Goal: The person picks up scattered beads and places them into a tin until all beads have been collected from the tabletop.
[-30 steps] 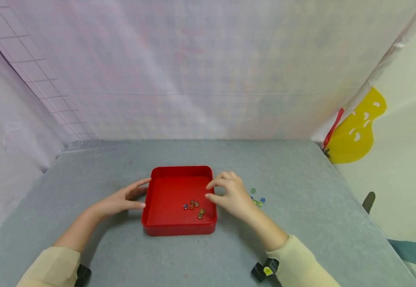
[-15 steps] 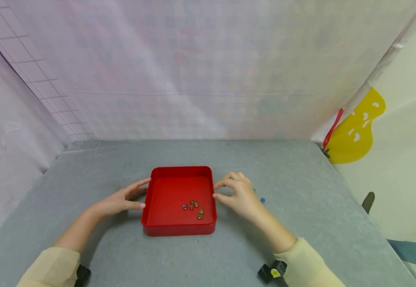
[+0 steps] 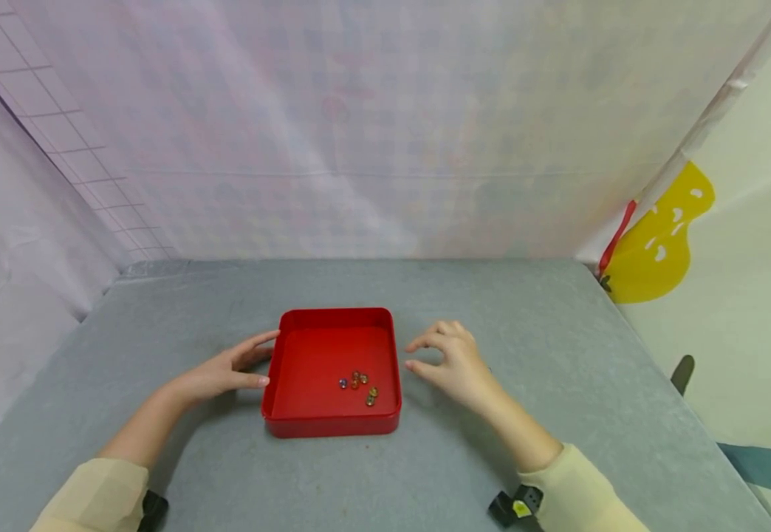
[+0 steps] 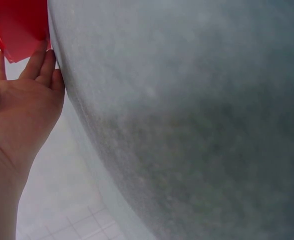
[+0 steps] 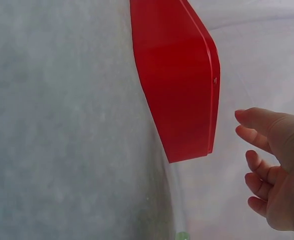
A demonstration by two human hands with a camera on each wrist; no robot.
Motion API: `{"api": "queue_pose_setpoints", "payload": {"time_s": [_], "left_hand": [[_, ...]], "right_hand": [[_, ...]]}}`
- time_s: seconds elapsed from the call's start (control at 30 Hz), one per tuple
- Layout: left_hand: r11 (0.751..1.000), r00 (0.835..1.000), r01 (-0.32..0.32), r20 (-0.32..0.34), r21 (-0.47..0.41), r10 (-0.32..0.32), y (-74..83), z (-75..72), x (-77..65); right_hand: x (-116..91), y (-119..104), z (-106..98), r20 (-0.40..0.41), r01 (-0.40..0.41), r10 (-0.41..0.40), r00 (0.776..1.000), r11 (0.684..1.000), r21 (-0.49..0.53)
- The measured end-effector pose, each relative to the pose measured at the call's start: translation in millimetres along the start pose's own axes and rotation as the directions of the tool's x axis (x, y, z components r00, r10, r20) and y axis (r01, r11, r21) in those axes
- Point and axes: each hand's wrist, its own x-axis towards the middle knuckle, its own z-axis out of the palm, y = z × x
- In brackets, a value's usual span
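A square red tray (image 3: 332, 426) stands on the table, with several small glass beads (image 3: 355, 383), amber and one bluish, in its front right part. My left hand (image 3: 232, 369) rests against the tray's left side, fingers and thumb spread and extended; the left wrist view shows the fingertips at the red wall (image 4: 24, 42). Just right of the tray, my right hand (image 3: 452, 362) hovers with thumb and forefinger apart and nothing between them. Its other fingers bend loosely. A green bead (image 5: 182, 235) shows at the bottom of the right wrist view; in the head view that hand hides the beads on the table.
The grey table (image 3: 332, 488) ends at a pale curtain (image 3: 372, 148) behind. On the right hangs a white cloth (image 3: 744, 347) with a yellow print. A black wrist camera (image 3: 517, 505) sits at the right cuff.
My right hand has drawn back from over the tray's right rim to the right, covering the loose beads on the table. The left hand and tray stay put.
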Motion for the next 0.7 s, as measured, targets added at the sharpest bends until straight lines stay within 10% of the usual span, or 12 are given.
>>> {"api": "queue_pose_setpoints", "payload": {"time_s": [0.7], "left_hand": [[1.0, 1.0, 0.015, -0.003, -0.01, -0.015, 0.5, 0.1, 0.4]], "right_hand": [[-9.0, 18.2, -11.6, -0.037, -0.024, 0.024, 0.999, 1.0, -0.018]]}}
